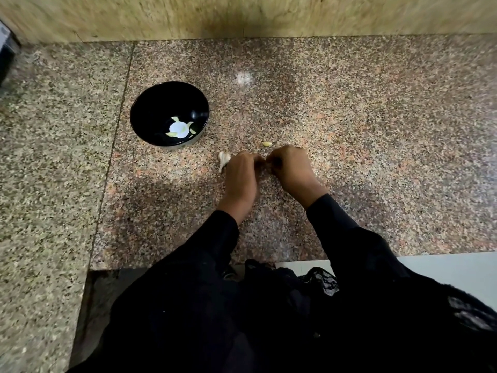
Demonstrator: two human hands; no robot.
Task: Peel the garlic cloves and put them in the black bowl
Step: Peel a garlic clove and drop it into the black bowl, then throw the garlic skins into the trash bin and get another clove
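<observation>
On the speckled granite counter [349, 130] in front of you, your two hands meet fingertip to fingertip near the middle of the slab. Your left hand [241, 175] has its fingers curled in toward the meeting point, and your right hand [291, 168] is curled the same way from the other side; both seem to pinch something small between them, most likely a garlic clove, but the clove itself is hidden behind your fingers, so you cannot tell exactly what either hand grips. Just to the left of your left hand, touching or nearly touching its knuckles, lies a pale piece of garlic with its stalk [223, 159] on the counter. A single small yellowish clove [266, 144] sits on the granite just beyond your hands, apart from both. The black bowl [150, 114] stands farther back and to the left, well apart from your hands, and holds a few pale peeled cloves [179, 127] around a bright reflection at its bottom. Black sleeves [336, 222] cover both of your forearms down to the wrists. Behind the counter runs a beige stone wall [242, 14]. No brand, label or writing is readable anywhere on the bowl, counter or wall.
</observation>
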